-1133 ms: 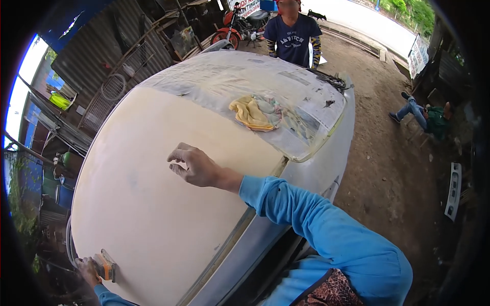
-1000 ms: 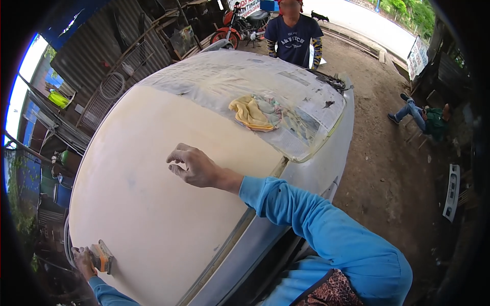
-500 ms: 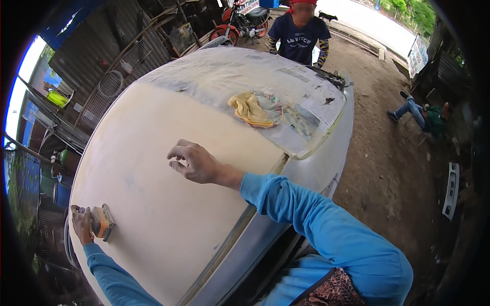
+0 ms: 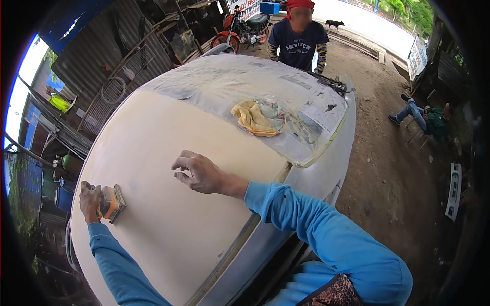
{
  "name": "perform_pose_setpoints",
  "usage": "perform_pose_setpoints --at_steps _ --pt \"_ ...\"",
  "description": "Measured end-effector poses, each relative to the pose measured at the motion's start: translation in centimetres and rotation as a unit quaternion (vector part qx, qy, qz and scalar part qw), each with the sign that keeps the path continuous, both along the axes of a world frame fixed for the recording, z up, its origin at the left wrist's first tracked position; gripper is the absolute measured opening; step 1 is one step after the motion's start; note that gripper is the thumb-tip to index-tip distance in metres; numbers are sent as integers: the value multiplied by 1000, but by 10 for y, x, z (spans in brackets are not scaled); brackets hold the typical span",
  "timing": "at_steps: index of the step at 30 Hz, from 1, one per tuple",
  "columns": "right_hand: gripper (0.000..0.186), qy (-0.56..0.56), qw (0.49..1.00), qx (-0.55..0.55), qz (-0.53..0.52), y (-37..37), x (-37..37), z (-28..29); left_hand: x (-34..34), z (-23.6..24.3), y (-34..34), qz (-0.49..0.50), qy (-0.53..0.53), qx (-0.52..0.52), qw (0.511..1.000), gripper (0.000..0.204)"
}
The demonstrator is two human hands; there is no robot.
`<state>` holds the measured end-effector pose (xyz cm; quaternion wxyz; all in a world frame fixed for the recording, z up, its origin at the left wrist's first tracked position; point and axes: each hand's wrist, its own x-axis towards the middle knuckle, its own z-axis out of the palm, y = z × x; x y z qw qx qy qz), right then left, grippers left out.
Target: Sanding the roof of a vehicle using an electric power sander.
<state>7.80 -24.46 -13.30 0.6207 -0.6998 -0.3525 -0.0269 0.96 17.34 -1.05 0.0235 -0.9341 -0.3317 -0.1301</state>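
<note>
My left hand grips an orange-and-dark power sander lying against the broad cream vehicle panel, near its left edge. My right hand is over the middle of the same panel, fingers curved and apart with nothing in them; whether the fingertips touch the surface I cannot tell. A crumpled yellow cloth sits on the paper-and-plastic masking covering the far part of the vehicle.
A person in a navy T-shirt stands beyond the vehicle; another sits at the right. Also around are a motorcycle, a black dog, a loose bumper and corrugated sheeting.
My left hand and the sander have moved forward along the panel, away from my body. My right hand is almost still. The person beyond has shifted slightly right.
</note>
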Motion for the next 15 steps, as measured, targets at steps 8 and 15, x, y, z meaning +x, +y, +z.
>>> perform_pose_setpoints --at_steps 8,15 --pt "18 -4 999 -35 -5 -7 1 -5 32 -7 -8 -37 -11 -8 999 46" --pt "18 12 998 -57 -4 -10 1 -1 25 -6 43 -32 -32 -19 999 45"
